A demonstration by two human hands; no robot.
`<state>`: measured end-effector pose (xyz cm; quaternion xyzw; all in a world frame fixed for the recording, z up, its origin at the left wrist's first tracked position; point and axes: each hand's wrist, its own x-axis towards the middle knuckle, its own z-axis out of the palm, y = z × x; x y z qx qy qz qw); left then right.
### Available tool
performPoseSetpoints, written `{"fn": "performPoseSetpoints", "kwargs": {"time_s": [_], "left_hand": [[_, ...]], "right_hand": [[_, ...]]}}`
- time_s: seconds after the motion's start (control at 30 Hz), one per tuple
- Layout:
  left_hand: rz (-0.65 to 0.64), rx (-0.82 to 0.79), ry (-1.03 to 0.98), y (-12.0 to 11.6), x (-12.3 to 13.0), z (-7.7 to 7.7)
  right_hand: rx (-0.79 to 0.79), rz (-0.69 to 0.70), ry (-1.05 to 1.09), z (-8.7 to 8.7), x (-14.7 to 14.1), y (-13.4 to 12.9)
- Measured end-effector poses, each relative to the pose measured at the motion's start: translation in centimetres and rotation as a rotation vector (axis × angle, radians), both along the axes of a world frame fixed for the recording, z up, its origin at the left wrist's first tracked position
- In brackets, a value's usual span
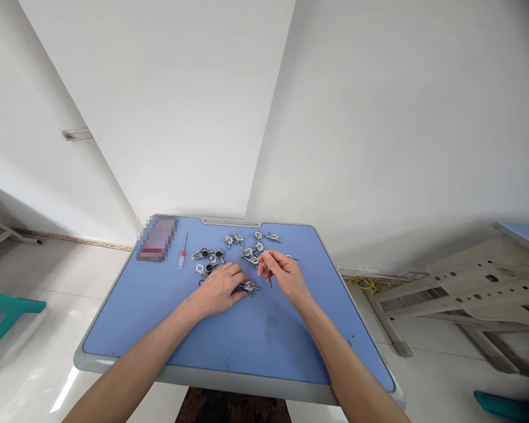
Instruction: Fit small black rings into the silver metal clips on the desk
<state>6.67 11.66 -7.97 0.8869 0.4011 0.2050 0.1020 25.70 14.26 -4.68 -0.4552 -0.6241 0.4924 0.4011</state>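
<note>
The person's left hand (223,286) lies palm down over the middle of the table (180,329), its fingers bent and reaching a metal fitting (249,287) with a slim pin and a round eyelet. That fitting lies on the blue top just beside the thumb and fingertips, between the two hands; whether the left fingers grip it or only touch it, I cannot tell. The right hand (287,276) is raised slightly to the right of it, thumb and forefinger pinched together on a small metal piece, with a thin dark stem (270,282) pointing down below the curled fingers. The piece itself is mostly hidden.

Beyond the hands, a cluster of fittings (252,255) lies close behind the right hand's fingertips. Farther back are a left pair of fittings (233,239) and a right pair of fittings (265,236), and one more fitting (293,258) shows partly behind the right hand. Left of these, near the left hand, sit black-centred metal parts (209,267) and a flat oval plate (200,268). A screwdriver (181,258) with a clear, red-collared handle lies farther left, its shaft pointing away from the person, beside a pixelated rectangular object (162,235) at the table's far left corner.
</note>
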Motion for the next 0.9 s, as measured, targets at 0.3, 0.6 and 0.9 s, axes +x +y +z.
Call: {"fn": "performPoseSetpoints", "kwargs": {"time_s": [0.3,0.6,0.9], "left_hand": [[-0.017,0.026,-0.009,0.3,0.4,-0.4],[0.031,-0.073,-0.067,0.3,-0.5,0.2],[0.066,-0.041,-0.068,0.4,0.2,-0.3]], "right_hand": [[0.010,0.006,0.005,0.0,0.0,-0.1],[0.127,0.070,-0.006,-0.4,-0.2,-0.5],[0.234,0.102,-0.070,-0.9,-0.4,-0.7]]}}
